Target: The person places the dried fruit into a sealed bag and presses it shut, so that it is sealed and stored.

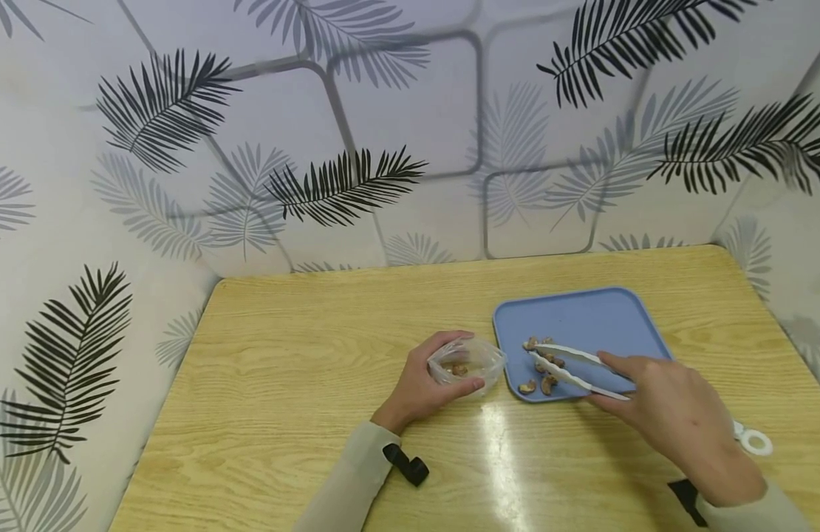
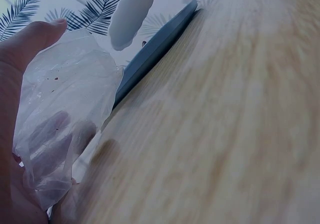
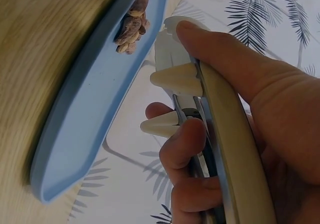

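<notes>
My left hand (image 1: pixel 417 388) holds a clear plastic bag (image 1: pixel 486 360) by its sides, its mouth spread toward the head camera. A few brown cashews (image 1: pixel 458 369) show inside. In the left wrist view, fingers show through the bag's film (image 2: pixel 75 84). My right hand (image 1: pixel 679 410) grips a pair of white tongs (image 1: pixel 576 378), thumb on one arm and fingers round the other. The tong tips are over several brown, curved cashews (image 1: pixel 548 384) at the left side of the blue tray (image 1: pixel 583 314). Whether the tips pinch a nut, I cannot tell.
The tray stands right of the bag on a wood-grain table (image 1: pixel 284 369). A white ring (image 1: pixel 756 442) shows beyond the right wrist. A patterned leaf-print wall (image 1: pixel 410 111) rises behind the table's far edge. Black straps (image 1: pixel 406 465) are on the wrists.
</notes>
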`<state>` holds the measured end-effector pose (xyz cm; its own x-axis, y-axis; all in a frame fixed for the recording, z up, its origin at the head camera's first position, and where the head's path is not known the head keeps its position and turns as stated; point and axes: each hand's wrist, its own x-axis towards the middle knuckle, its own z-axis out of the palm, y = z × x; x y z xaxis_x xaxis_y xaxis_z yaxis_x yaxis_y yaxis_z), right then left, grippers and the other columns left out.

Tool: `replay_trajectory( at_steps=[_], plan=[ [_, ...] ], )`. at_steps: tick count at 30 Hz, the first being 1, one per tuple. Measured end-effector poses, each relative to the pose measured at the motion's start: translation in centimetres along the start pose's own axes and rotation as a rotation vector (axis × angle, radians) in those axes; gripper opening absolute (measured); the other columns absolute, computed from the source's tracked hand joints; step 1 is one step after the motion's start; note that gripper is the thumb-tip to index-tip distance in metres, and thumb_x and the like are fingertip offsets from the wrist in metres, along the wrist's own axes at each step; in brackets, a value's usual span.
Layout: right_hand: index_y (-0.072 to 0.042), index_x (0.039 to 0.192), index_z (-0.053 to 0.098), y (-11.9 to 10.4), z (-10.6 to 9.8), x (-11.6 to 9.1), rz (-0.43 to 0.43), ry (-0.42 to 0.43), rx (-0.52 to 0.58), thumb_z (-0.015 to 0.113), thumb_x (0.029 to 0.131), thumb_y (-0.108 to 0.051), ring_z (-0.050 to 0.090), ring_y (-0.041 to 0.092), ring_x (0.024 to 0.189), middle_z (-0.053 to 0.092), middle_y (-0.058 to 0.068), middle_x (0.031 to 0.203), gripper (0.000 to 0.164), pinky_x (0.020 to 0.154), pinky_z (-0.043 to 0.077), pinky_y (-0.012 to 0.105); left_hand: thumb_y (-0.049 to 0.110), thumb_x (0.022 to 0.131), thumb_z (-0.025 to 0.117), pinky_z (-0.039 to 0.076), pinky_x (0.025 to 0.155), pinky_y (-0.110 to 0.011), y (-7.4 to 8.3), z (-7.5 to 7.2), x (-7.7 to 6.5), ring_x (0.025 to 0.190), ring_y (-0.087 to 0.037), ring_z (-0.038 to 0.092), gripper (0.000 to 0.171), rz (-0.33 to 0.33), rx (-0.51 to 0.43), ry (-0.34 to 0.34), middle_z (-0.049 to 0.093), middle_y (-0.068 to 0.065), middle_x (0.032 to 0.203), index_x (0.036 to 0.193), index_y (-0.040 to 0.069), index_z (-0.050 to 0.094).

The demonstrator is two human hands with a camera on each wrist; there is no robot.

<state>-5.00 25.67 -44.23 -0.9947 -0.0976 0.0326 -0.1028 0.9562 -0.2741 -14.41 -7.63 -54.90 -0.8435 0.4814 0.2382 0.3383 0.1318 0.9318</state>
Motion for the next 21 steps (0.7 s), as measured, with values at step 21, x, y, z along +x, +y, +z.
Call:
replay_trajectory(
  at_steps=[21],
  plan=[
    [-0.010, 0.141, 0.074, 2.0, 0.8, -1.4, 0.050, 0.013, 0.033, 0.096, 0.082, -0.042, 0.043, 0.017, 0.055, 0.064, 0.009, 0.061, 0.071, 0.047, 0.036, 0.034, 0.011, 0.089, 0.092, 0.062, 0.098, -0.035, -0.1, 0.0, 0.0, 0.123, -0.023, 0.069, 0.067, -0.014, 0.002, -0.004, 0.068, -0.003, 0.146, 0.150, 0.019, 0.064]
  ],
)
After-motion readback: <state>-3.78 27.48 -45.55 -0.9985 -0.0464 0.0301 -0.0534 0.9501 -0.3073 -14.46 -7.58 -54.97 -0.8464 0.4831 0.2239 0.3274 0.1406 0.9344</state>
